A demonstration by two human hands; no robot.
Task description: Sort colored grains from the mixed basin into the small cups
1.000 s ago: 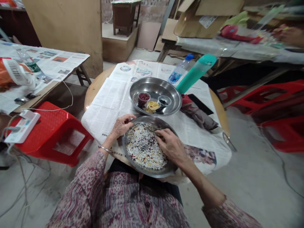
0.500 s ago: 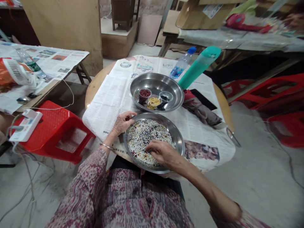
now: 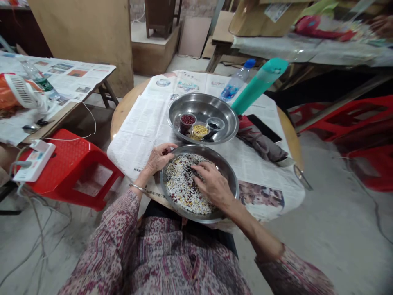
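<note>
A steel basin [image 3: 229, 180] in front of me holds a mix of white grains [image 3: 184, 180], with dark, red and yellow beans among them. My right hand [image 3: 213, 182] is over the mix, fingers apart and their tips touching the grains. At the basin's upper left rim, my left hand [image 3: 159, 157] is loosely curled, with small dark red beans showing between thumb and fingers. Behind stands a second steel basin [image 3: 202, 102]. Inside it are clear cups of red beans [image 3: 188, 119], yellow beans [image 3: 199, 131] and black beans [image 3: 214, 126].
Newspaper [image 3: 132, 127] covers the round table. On it are a water bottle [image 3: 236, 82], a green bottle-like container [image 3: 259, 86], a dark phone [image 3: 264, 128] and a grey-red cloth bundle [image 3: 260, 143]. A red stool [image 3: 73, 164] at left carries a power strip [image 3: 35, 159].
My right hand has moved up and slightly right in the basin, and its fingers have spread from a closer pinch. The dark patch by its fingertips shows more. My left hand stays at the rim.
</note>
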